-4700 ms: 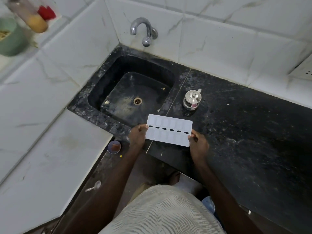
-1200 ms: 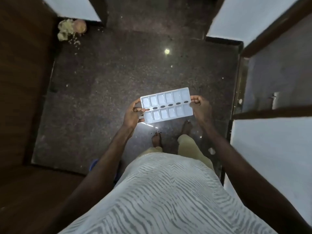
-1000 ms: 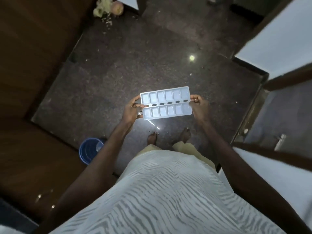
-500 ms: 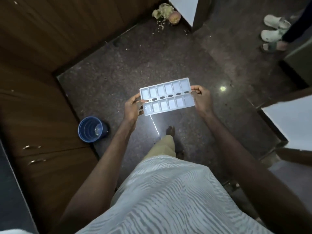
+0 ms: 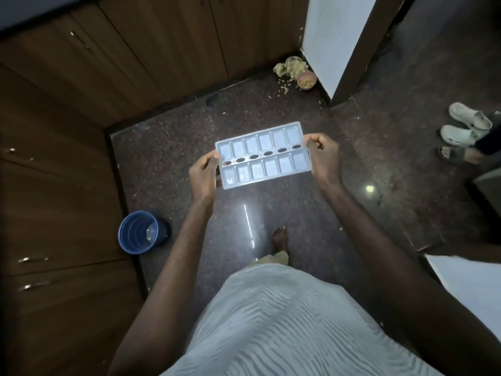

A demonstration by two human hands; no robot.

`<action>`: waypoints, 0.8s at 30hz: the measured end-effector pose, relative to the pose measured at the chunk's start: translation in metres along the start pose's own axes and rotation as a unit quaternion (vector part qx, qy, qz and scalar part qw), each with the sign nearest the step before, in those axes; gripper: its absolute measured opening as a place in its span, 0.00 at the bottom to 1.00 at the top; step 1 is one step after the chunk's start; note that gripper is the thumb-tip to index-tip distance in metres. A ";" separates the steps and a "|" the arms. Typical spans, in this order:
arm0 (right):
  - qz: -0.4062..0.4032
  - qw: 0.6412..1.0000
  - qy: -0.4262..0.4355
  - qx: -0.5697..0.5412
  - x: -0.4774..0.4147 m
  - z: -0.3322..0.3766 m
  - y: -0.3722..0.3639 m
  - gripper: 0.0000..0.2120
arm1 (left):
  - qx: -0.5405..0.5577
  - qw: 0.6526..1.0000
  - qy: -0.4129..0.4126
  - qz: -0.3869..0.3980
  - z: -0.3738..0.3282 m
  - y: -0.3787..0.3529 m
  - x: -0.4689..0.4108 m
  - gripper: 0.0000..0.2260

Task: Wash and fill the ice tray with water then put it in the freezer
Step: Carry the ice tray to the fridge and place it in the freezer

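A pale blue-white ice tray [image 5: 262,155] with two rows of compartments and a line of oval holes down its middle is held level in front of me, open side up, above a dark speckled floor. My left hand [image 5: 204,175] grips its left short end. Its right short end is pinched by my right hand [image 5: 322,156]. Whether the compartments hold water cannot be told. No freezer is in view.
Brown wooden cabinets [image 5: 151,50] line the left and far sides. A blue bucket [image 5: 138,232] stands on the floor by the cabinets. Scraps and a small bowl [image 5: 307,80] lie by a white wall corner [image 5: 336,42]. Another person's feet and white sandals [image 5: 466,126] are at right.
I have turned away from the sink and walked across the floor with the tray held in both hands; the view keeps swinging, and the cabinets, bucket and sandals have come into sight.
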State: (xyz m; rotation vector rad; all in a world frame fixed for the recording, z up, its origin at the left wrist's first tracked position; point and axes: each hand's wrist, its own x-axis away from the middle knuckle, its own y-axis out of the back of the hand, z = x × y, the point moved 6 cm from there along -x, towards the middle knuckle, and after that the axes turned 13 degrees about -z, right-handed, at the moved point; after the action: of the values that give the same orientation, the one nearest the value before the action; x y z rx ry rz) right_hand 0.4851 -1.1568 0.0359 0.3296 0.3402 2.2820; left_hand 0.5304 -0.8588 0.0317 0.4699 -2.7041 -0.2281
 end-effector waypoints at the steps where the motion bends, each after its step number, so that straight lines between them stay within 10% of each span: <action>1: -0.004 1.000 0.002 -0.003 -0.014 0.008 -0.004 0.07 | 0.003 1.000 -0.003 -0.017 -0.008 -0.009 -0.008 0.11; 24: 0.009 0.997 0.045 -0.055 -0.304 0.120 -0.013 0.07 | 0.081 0.984 -0.014 -0.161 -0.163 -0.246 -0.097 0.07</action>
State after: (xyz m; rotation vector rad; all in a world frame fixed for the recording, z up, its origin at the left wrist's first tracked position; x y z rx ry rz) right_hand 0.7344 -1.3580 0.1042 0.1743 0.2578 2.3272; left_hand 0.7513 -1.0686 0.0932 0.9602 -2.6735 -0.1000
